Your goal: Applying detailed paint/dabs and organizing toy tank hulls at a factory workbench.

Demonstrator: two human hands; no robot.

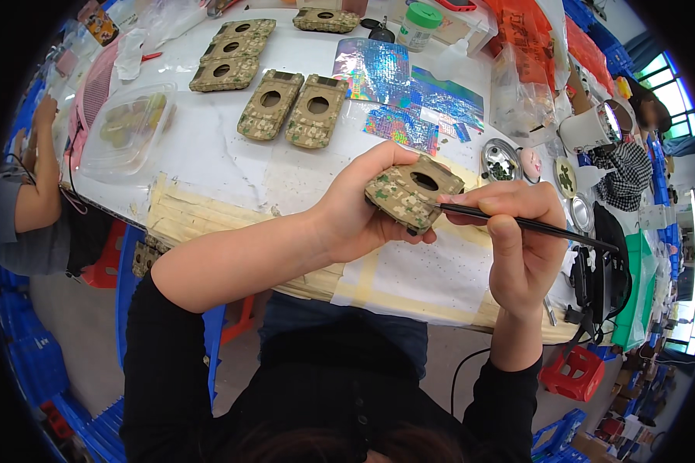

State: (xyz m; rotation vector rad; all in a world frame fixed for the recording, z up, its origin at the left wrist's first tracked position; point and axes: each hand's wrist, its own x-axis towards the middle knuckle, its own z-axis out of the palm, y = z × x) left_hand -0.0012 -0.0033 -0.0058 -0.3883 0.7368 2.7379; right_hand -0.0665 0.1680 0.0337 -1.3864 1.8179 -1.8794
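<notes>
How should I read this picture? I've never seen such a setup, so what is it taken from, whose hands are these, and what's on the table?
There is no robot here, just a person's two bare hands. The single picture comes from a fisheye camera worn on the person's head and looking down, so straight edges bend near the rim.

The left hand holds a camouflage model tank hull with a round opening on top. The right hand holds a slim black tool, perhaps tweezers, its tip at the hull.

On the white table lie more matching hulls, shiny iridescent sheets, a clear plastic container, a green-lidded jar and a metal dish with small dark pieces. At the left, another person's arm shows.
</notes>
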